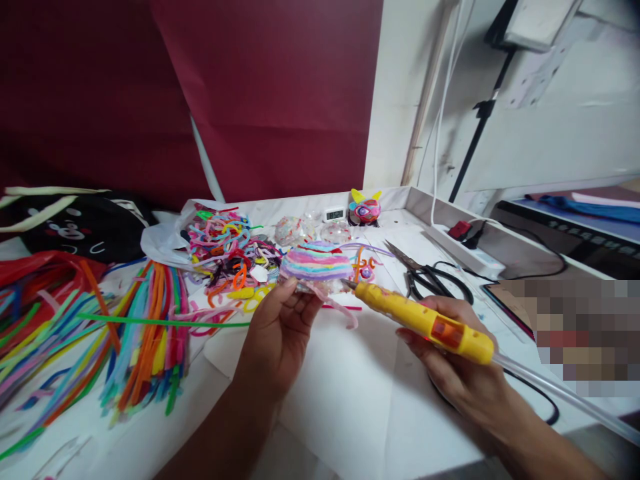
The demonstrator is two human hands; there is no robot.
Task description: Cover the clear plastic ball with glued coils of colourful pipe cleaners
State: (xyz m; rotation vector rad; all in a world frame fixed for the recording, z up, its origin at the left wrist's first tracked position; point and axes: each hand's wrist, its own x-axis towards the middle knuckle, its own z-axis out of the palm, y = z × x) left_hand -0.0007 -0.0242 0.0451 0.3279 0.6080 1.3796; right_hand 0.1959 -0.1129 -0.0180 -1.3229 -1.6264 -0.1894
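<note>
My left hand [278, 327] is closed round the lower edge of a dome wrapped in pastel pipe cleaners [316, 264], holding it up over the white table [350, 413]. A loose pink pipe-cleaner tail hangs from the dome. My right hand [453, 363] grips a yellow glue gun [425, 321]. The gun's metal tip touches the dome's right edge, and a clear glue stick sticks out of its back end.
Long pipe cleaners in many colours [90, 333] lie at the left, with a heap of short offcuts [227, 250] behind. Black scissors [433, 277], a power strip [465, 243], a small clock [333, 214] and a colourful finished figure [365, 208] sit at the back right.
</note>
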